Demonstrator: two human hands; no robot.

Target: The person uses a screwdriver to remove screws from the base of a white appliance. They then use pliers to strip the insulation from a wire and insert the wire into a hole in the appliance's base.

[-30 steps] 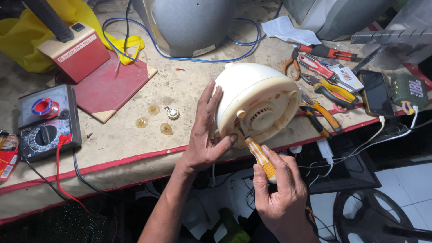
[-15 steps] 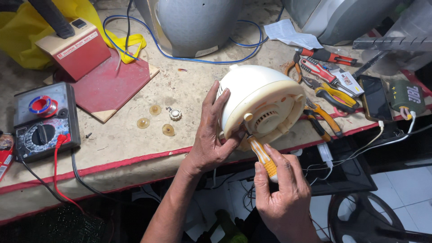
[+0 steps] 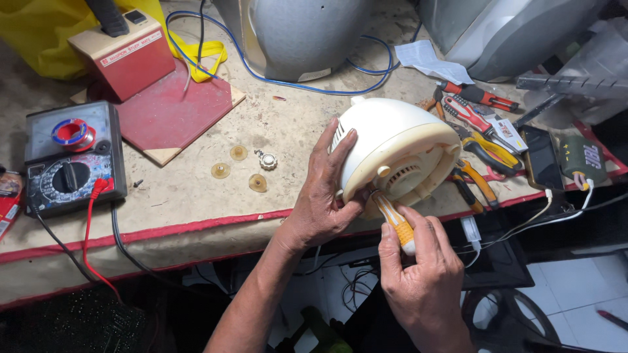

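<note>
Workbench counts, head view.
One cream fan motor housing (image 3: 392, 147), one yellow-handled screwdriver (image 3: 396, 221), one multimeter (image 3: 69, 160), three amber washers (image 3: 220, 170), one metal nut (image 3: 267, 159), two hands (image 3: 320, 202).

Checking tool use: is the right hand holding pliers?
No, the right hand grips a yellow-handled screwdriver against the cream housing.

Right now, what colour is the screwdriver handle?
Yellow-orange and white stripes on the screwdriver handle, in the right hand; head view.
</note>
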